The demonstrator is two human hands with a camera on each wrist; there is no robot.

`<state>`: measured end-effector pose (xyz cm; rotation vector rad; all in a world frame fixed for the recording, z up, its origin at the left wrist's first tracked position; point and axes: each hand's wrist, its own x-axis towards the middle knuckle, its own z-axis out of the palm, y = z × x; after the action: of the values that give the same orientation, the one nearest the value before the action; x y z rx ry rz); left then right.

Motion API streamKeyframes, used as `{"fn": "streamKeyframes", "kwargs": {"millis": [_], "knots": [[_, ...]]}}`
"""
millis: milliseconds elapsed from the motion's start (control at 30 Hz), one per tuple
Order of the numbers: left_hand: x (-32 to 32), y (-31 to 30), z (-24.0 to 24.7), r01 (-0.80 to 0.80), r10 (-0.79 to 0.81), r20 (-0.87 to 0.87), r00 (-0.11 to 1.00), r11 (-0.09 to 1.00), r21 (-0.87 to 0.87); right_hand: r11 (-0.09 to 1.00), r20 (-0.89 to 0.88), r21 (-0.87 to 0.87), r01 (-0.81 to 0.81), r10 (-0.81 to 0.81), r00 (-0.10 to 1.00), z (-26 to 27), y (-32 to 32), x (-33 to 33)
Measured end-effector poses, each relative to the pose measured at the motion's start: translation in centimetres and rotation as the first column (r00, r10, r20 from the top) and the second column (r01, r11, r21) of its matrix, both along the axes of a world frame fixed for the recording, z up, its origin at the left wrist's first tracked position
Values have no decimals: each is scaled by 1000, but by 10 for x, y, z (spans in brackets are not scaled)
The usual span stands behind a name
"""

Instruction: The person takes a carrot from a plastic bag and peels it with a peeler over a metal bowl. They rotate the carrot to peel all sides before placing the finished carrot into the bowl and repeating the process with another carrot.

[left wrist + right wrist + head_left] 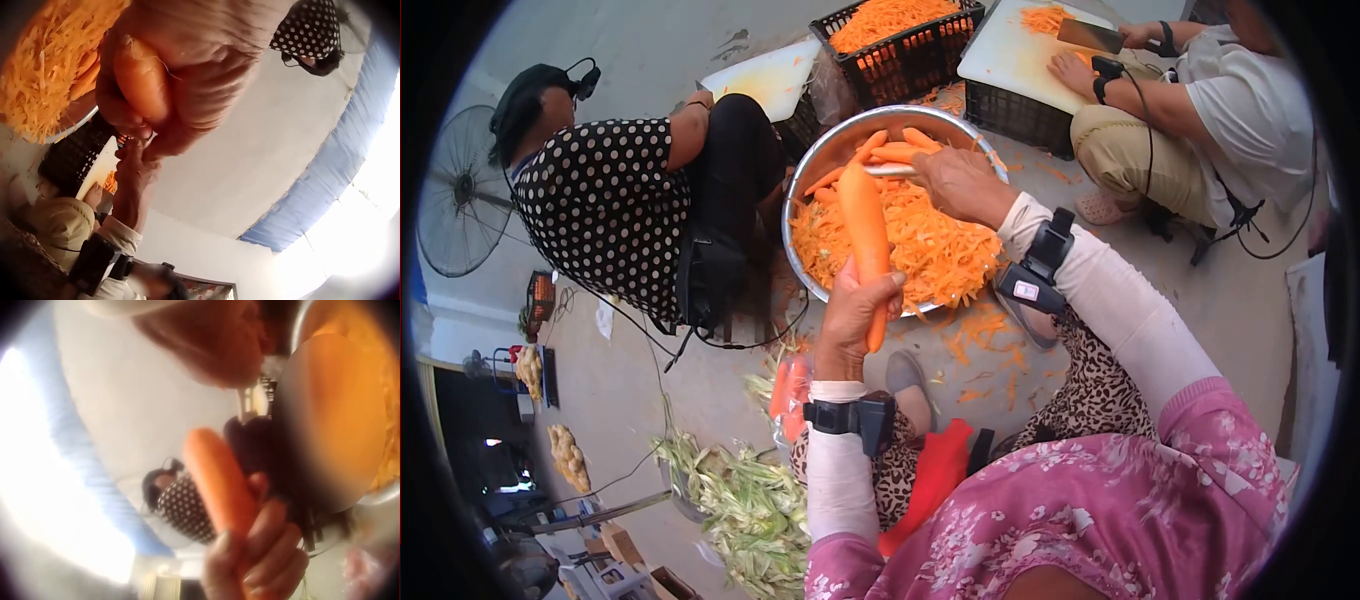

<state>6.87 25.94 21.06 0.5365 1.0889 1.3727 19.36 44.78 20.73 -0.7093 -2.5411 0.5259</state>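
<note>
Over a metal bowl [790, 225] of shredded carrot [945, 250], my left hand [850, 315] grips a large carrot [863, 215] near its lower end, thumb across it. The carrot's other end points up and away. My right hand [965, 185] holds a pale, slim tool [890, 170] beside the carrot's upper part; whether its edge touches the carrot cannot be told. In the left wrist view, fingers wrap round the carrot [142, 81], whose butt end faces the camera. The right wrist view is blurred, with the tool [245, 403] below the right hand [206, 340].
Whole carrots [895, 152] lie at the bowl's far side. Beyond are a black crate [905, 65] of shreds and cutting boards [1010, 60]. One person [610, 190] sits left; another [1240, 110] at right holds a cleaver [1090, 36]. Husks [745, 510] lie on the floor.
</note>
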Motion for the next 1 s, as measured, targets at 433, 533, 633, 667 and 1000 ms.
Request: {"fn": "streamKeyframes", "kwargs": {"millis": [433, 533, 633, 667, 1000], "knots": [[-2, 3, -1, -109, 88, -211, 974, 990, -87, 946, -114, -92, -310, 300, 947, 16, -45, 15], [-2, 3, -1, -96, 73, -234, 969, 991, -90, 945, -8, -95, -314, 314, 949, 16, -54, 17], [0, 0, -2, -117, 87, -351, 932, 991, -66, 970, -30, -72, -233, 232, 972, 6, -45, 10], [-1, -1, -2, -113, 83, -351, 933, 991, -66, 984, -58, -52, -169, 166, 984, 1, -36, 7], [-4, 6, -1, -73, 75, -121, 990, 997, 16, 977, -38, -170, 132, -140, 989, -3, 10, 13]]}}
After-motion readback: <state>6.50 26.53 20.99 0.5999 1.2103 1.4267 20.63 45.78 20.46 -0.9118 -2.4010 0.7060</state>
